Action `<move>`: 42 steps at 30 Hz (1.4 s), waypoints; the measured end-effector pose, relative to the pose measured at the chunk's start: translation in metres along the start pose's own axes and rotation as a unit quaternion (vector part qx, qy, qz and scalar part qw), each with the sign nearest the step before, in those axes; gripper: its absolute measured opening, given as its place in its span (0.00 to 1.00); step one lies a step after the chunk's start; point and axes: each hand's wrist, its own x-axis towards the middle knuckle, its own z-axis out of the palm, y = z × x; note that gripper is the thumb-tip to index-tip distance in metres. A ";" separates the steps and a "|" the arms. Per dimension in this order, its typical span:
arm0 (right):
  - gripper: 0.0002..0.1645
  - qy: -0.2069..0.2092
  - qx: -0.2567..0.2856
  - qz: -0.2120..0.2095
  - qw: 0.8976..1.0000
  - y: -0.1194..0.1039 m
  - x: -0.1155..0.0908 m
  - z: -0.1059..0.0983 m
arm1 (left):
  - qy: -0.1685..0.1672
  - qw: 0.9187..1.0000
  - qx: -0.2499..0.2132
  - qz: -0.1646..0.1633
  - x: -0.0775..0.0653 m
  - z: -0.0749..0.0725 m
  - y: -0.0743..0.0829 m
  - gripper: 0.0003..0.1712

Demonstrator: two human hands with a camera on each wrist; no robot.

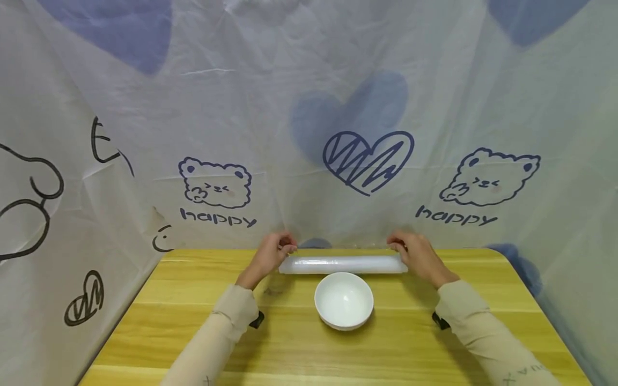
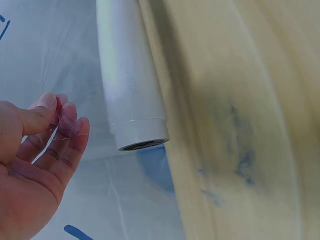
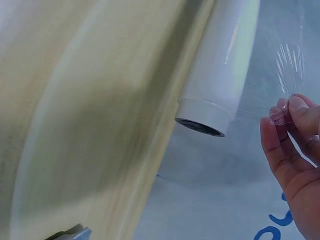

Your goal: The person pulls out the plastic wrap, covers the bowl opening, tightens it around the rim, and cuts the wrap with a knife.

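Pale sleeves (image 1: 214,335) are reaching in from the near side, a small dark object showing beneath each cuff. White round bowl (image 1: 344,301) is sitting upright on the wood-grain table (image 1: 289,354), between the forearms. Just beyond it, a roll of clear cling film (image 1: 343,265) is lying crosswise near the table's far edge; cannot tell whether bowl and roll are touching. Left hand (image 1: 272,254) is pinching the film's loose edge past the roll's left end, thumb and fingertips together. Right hand (image 1: 417,254) is doing likewise at the right end, film creasing (image 3: 289,70) toward its fingertips. Behind, a printed cloth (image 1: 289,198) is hanging, showing hearts, bear faces and "happy".
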 end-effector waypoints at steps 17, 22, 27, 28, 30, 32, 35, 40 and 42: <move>0.04 0.006 0.030 0.010 0.999 -0.013 0.011 -0.022 | 0.028 0.999 -0.019 0.028 0.007 -0.020 0.018 0.03; 0.05 0.015 0.028 -0.001 0.999 -0.016 0.015 -0.029 | 0.026 0.999 -0.024 0.031 0.009 -0.026 0.025 0.03; 0.04 0.033 0.018 -0.018 0.999 -0.020 0.020 -0.037 | 0.036 0.998 -0.017 0.044 0.010 -0.031 0.032 0.03; 0.04 0.036 0.018 -0.021 0.999 -0.021 0.021 -0.038 | 0.038 0.998 -0.013 0.043 0.010 -0.033 0.034 0.03; 0.04 0.040 0.016 -0.026 0.999 -0.023 0.022 -0.040 | 0.042 0.998 -0.010 0.042 0.011 -0.035 0.036 0.03; 0.04 0.045 0.016 -0.033 0.998 -0.024 0.023 -0.042 | 0.043 0.998 -0.012 0.038 0.011 -0.037 0.038 0.03; 0.04 0.051 0.010 -0.041 0.998 -0.026 0.026 -0.044 | 0.047 0.998 -0.011 0.037 0.012 -0.041 0.041 0.03; 0.04 0.049 0.009 -0.043 0.998 -0.030 0.029 -0.050 | 0.055 0.998 -0.001 0.043 0.014 -0.047 0.046 0.03; 0.04 0.044 0.014 -0.038 0.998 -0.031 0.030 -0.052 | 0.056 0.998 0.000 0.042 0.015 -0.048 0.047 0.03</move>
